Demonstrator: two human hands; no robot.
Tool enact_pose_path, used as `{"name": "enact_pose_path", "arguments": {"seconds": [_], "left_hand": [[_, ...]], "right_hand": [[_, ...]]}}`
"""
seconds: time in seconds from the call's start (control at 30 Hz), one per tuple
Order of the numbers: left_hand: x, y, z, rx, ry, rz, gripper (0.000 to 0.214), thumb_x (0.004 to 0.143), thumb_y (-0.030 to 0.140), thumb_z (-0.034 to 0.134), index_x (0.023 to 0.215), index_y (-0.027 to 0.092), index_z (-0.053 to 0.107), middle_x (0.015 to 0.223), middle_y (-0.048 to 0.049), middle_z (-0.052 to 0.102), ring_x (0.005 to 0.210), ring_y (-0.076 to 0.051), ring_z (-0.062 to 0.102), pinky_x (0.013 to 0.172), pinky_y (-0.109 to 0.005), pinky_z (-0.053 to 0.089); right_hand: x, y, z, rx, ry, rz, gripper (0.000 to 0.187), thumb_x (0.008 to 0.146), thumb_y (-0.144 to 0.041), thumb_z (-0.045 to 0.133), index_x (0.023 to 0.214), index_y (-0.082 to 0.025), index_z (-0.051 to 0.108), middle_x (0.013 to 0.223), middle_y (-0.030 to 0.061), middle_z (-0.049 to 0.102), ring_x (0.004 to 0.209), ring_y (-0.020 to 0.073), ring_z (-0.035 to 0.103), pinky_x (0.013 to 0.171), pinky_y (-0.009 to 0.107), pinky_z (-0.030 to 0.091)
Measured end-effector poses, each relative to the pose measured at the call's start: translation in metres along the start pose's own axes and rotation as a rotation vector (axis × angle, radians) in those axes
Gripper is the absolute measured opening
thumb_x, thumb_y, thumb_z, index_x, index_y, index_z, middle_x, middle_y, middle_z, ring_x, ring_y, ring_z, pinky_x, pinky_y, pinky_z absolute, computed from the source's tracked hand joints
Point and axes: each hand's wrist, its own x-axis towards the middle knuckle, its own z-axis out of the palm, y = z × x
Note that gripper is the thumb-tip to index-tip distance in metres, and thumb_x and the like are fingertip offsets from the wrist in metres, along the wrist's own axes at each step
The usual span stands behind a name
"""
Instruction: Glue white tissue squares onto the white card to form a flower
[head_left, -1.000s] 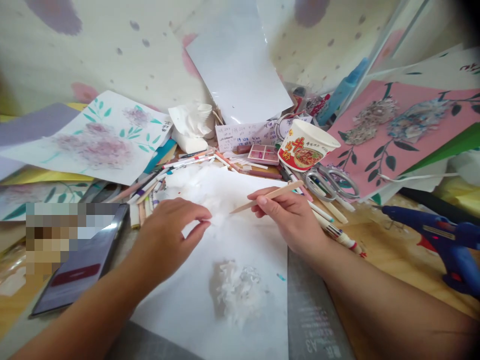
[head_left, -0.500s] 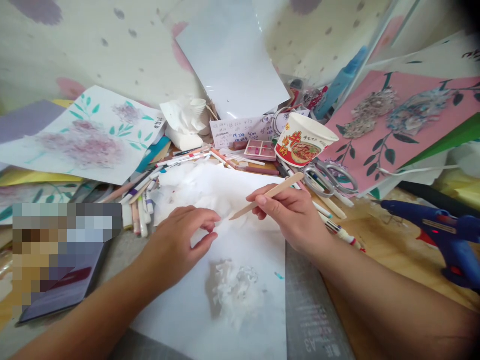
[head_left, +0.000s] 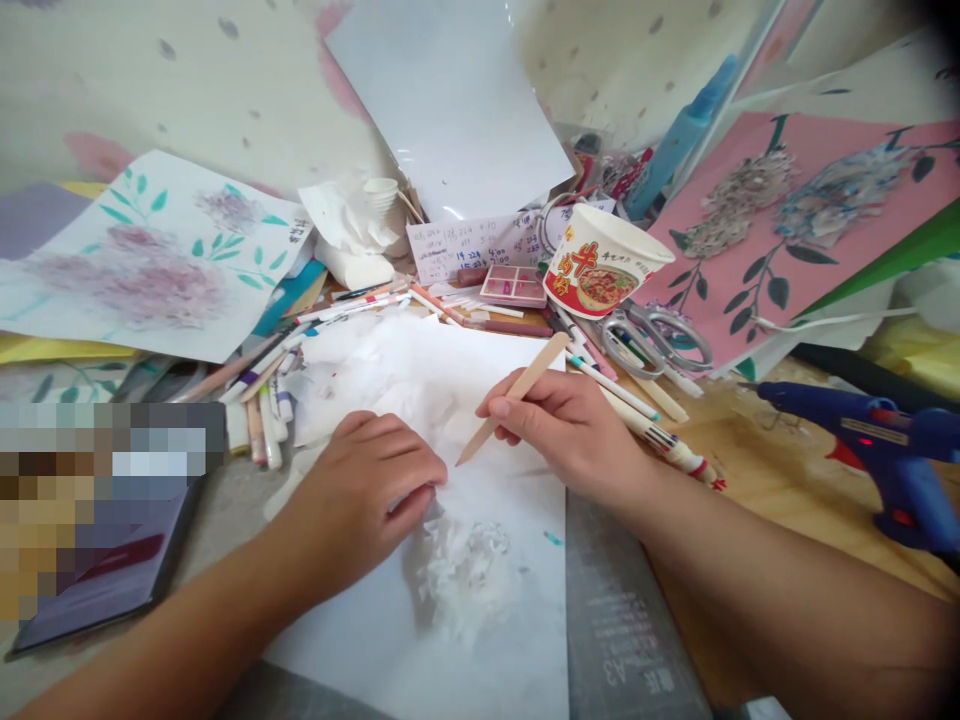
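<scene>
**A:** What's nearest you?

**B:** The grey mat point(head_left: 615, 620), and on it the white sheet point(head_left: 390, 640) with the tissue clump point(head_left: 472, 570) stuck near its middle.

**A:** And your hands?

**B:** Your left hand point(head_left: 367, 490) is curled almost closed, knuckles up, with its fingertips down on the sheet at the clump's upper left edge. I can't tell whether a scrap is pinched there. Your right hand point(head_left: 570, 430) grips the wooden stick point(head_left: 514, 397) like a pencil. The point slants down towards the clump, just above the paper, and touches nothing.

**A:** How do you handle it well?

**B:** In my view, brace your right wrist on the sheet, use only the stick's point, and press lightly, since tissue tears. Let your left fingertips pin the sheet flat.

**A:** Further out?

**B:** Loose tissue point(head_left: 390, 370) is heaped just beyond your hands. Past it are scissors point(head_left: 664, 335) and a noodle cup point(head_left: 600, 265), and a blue glue gun point(head_left: 870, 445) lies well off to your right.
</scene>
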Motion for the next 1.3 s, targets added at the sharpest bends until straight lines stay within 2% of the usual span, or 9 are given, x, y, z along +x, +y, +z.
{"name": "enact_pose_path", "arguments": {"seconds": [0.1, 0.27, 0.47, 0.67, 0.87, 1.13, 1.3], "left_hand": [[0.001, 0.004, 0.000, -0.010, -0.027, -0.002, 0.020, 0.088, 0.016, 0.048, 0.079, 0.023, 0.064, 0.079, 0.0022, 0.066, 0.082, -0.019, 0.055, 0.078, -0.037, 0.031], [0.002, 0.006, -0.001, -0.013, -0.058, 0.002, 0.021, 0.090, 0.019, 0.047, 0.079, 0.023, 0.065, 0.077, 0.0012, 0.065, 0.081, -0.021, 0.055, 0.077, -0.038, 0.030], [0.001, 0.013, 0.003, 0.120, 0.102, -0.082, 0.020, 0.090, 0.022, 0.048, 0.078, 0.021, 0.063, 0.075, -0.0012, 0.064, 0.075, -0.021, 0.054, 0.074, -0.039, 0.033], [-0.001, 0.025, 0.005, 0.207, -0.047, -0.058, 0.026, 0.090, 0.022, 0.045, 0.071, 0.023, 0.063, 0.072, -0.0018, 0.060, 0.077, -0.023, 0.052, 0.074, -0.043, 0.031], [-0.003, 0.025, 0.001, 0.183, -0.065, -0.024, 0.026, 0.091, 0.023, 0.046, 0.073, 0.023, 0.065, 0.075, -0.0014, 0.061, 0.077, -0.023, 0.053, 0.075, -0.043, 0.032], [-0.004, 0.019, 0.000, 0.183, 0.021, 0.050, 0.024, 0.091, 0.021, 0.050, 0.073, 0.023, 0.066, 0.079, -0.0009, 0.061, 0.077, -0.021, 0.053, 0.076, -0.042, 0.032], [-0.003, 0.021, 0.000, 0.085, 0.060, 0.093, 0.024, 0.090, 0.016, 0.051, 0.073, 0.024, 0.067, 0.083, -0.0003, 0.059, 0.077, -0.018, 0.052, 0.080, -0.040, 0.032]], "right_hand": [[0.000, -0.002, 0.002, -0.026, -0.037, 0.043, 0.017, 0.080, -0.028, 0.060, 0.072, -0.015, 0.067, 0.062, -0.0012, 0.058, 0.057, 0.0107, 0.050, 0.054, 0.025, 0.040], [-0.002, -0.003, 0.001, -0.078, -0.020, 0.079, 0.018, 0.078, -0.030, 0.060, 0.066, -0.016, 0.065, 0.060, -0.0013, 0.058, 0.056, 0.0113, 0.051, 0.052, 0.025, 0.040], [0.000, -0.005, -0.003, -0.050, 0.038, -0.013, 0.016, 0.079, -0.027, 0.060, 0.068, -0.017, 0.067, 0.065, -0.0004, 0.062, 0.058, 0.0112, 0.052, 0.054, 0.025, 0.042], [-0.002, -0.002, -0.001, -0.118, -0.025, 0.055, 0.017, 0.081, -0.027, 0.060, 0.071, -0.015, 0.067, 0.061, -0.0015, 0.059, 0.057, 0.0110, 0.050, 0.053, 0.024, 0.038], [-0.003, 0.000, 0.005, -0.159, -0.113, 0.082, 0.020, 0.083, -0.026, 0.056, 0.069, -0.015, 0.065, 0.061, -0.0020, 0.058, 0.059, 0.0105, 0.048, 0.054, 0.024, 0.036], [-0.001, -0.001, 0.004, -0.136, -0.107, 0.128, 0.019, 0.083, -0.026, 0.057, 0.069, -0.016, 0.065, 0.062, -0.0020, 0.057, 0.059, 0.0112, 0.050, 0.054, 0.024, 0.037], [0.000, 0.004, 0.005, -0.142, -0.172, 0.141, 0.017, 0.084, -0.022, 0.057, 0.071, -0.015, 0.066, 0.063, -0.0027, 0.057, 0.063, 0.0112, 0.049, 0.058, 0.023, 0.038]]}}
